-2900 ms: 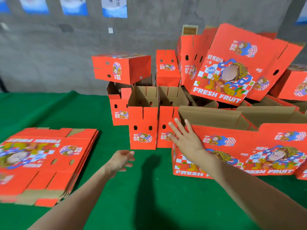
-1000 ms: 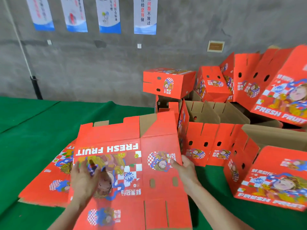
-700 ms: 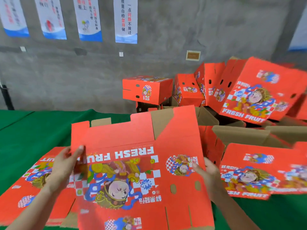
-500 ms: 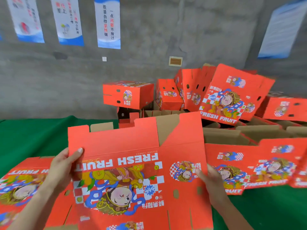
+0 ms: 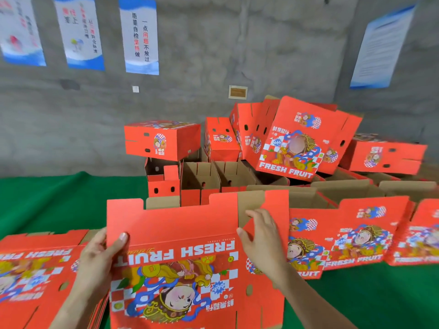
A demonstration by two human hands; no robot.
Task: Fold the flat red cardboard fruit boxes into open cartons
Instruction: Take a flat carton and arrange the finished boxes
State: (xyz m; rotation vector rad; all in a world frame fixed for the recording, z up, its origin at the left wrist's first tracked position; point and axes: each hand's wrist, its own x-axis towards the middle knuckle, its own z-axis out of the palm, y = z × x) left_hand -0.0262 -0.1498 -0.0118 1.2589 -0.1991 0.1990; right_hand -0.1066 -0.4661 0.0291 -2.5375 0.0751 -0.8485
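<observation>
Over the green cloth [image 5: 59,203], front centre: one flat box [image 5: 180,255] is held up off the table. Its printed face is toward the camera, artwork and FRESH FRUIT lettering upside down, top flaps pointing away. Box is flat, not squared up. Left hand [image 5: 97,260] grips its left edge, thumb laid on the red face just above the lettering, other fingers hidden behind the card. Right hand [image 5: 263,241] sits on the face further right, at the crease between the big panel and the narrow side panel. Its back is to the camera, fingers bent and reaching toward the brown notch between two top flaps; cannot tell whether they hook that edge or only touch it. Stack of flat boxes [image 5: 35,269] lies on the cloth at lower left, just beside the held one and partly behind it. To the right, open cartons [image 5: 356,233] lie on their sides, printed faces forward, brown insides showing above. Behind, against the wall [image 5: 237,55], is a loose pile of folded cartons [image 5: 292,143]. Some stand open-top in a row, others are tipped or leaning on top, and one sits bottom-up at the left end. Posters [image 5: 140,36] hang on the wall: three with Chinese text at upper left, one blue-edged sheet at upper right.
</observation>
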